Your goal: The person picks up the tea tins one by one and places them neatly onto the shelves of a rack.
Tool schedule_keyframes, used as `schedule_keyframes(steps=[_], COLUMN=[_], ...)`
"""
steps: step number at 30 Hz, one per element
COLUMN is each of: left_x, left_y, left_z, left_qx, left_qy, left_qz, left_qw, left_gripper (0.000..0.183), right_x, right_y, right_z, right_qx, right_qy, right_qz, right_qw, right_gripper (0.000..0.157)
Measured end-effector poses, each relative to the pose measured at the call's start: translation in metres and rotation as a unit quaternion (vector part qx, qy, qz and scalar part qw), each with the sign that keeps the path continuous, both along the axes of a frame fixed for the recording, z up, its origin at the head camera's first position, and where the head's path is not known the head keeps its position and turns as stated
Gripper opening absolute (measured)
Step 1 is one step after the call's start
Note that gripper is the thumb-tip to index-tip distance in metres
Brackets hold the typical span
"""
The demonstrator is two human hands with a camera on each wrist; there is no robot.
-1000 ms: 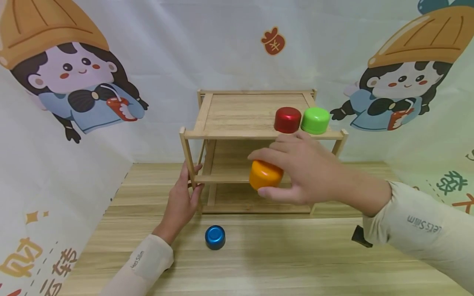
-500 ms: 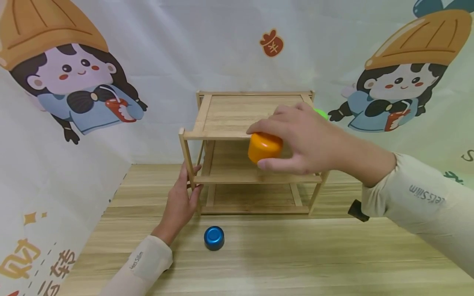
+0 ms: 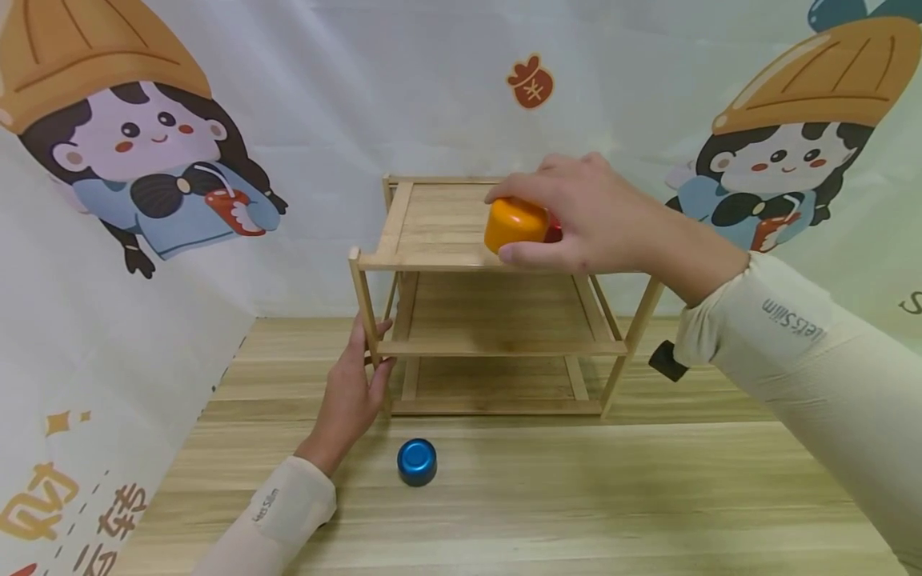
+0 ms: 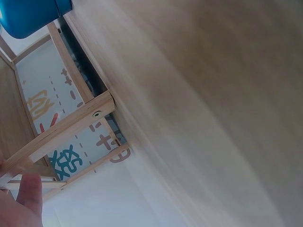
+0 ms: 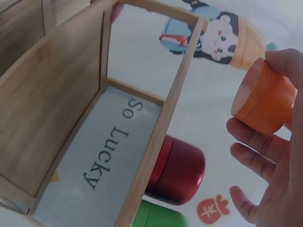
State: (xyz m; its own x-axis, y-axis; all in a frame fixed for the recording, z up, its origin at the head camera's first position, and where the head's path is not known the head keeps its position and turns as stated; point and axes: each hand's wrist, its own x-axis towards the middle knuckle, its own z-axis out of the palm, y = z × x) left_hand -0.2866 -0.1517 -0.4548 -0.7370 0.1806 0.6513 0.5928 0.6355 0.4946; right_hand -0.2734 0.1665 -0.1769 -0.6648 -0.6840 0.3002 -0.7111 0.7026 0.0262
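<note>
My right hand (image 3: 594, 216) pinches an orange canister (image 3: 515, 226), small and round, between thumb and fingers above the front edge of the top shelf of a wooden rack (image 3: 439, 228). A red canister (image 5: 182, 170) and a green canister (image 5: 158, 216) stand on that shelf in the right wrist view. In the head view the red one barely shows and the hand hides the green one. My left hand (image 3: 350, 400) grips the rack's front left leg low down. A blue canister (image 3: 417, 462) sits on the wood-grain surface, right of my left forearm.
Beneath the top, the rack has a middle shelf (image 3: 497, 312) and a bottom shelf (image 3: 497, 384). A printed white backdrop (image 3: 324, 200) stands behind and at both sides. Near my right wrist, a black object (image 3: 667, 362) shows at the cuff.
My right hand has risen with the orange canister from in front of the middle shelf to the top shelf's level, covering the red and green canisters. The left hand stays on the leg.
</note>
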Motion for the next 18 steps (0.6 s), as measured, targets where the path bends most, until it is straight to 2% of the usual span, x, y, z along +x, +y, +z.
schedule_keyframes(steps=[7, 18], left_x=[0.001, 0.002], left_y=[0.0, 0.001], left_z=[-0.001, 0.001], left_qx=[0.0, 0.001], left_qy=[-0.001, -0.003], left_qz=[0.003, 0.0], left_qw=[1.0, 1.0], left_gripper=[0.085, 0.086], right_x=[-0.017, -0.035], right_y=[-0.001, -0.002], right_z=[-0.002, -0.012], right_qx=[0.01, 0.026], right_qy=[-0.014, -0.045], right_qz=[-0.024, -0.054], right_qw=[1.0, 0.997], right_gripper=[0.056, 0.062])
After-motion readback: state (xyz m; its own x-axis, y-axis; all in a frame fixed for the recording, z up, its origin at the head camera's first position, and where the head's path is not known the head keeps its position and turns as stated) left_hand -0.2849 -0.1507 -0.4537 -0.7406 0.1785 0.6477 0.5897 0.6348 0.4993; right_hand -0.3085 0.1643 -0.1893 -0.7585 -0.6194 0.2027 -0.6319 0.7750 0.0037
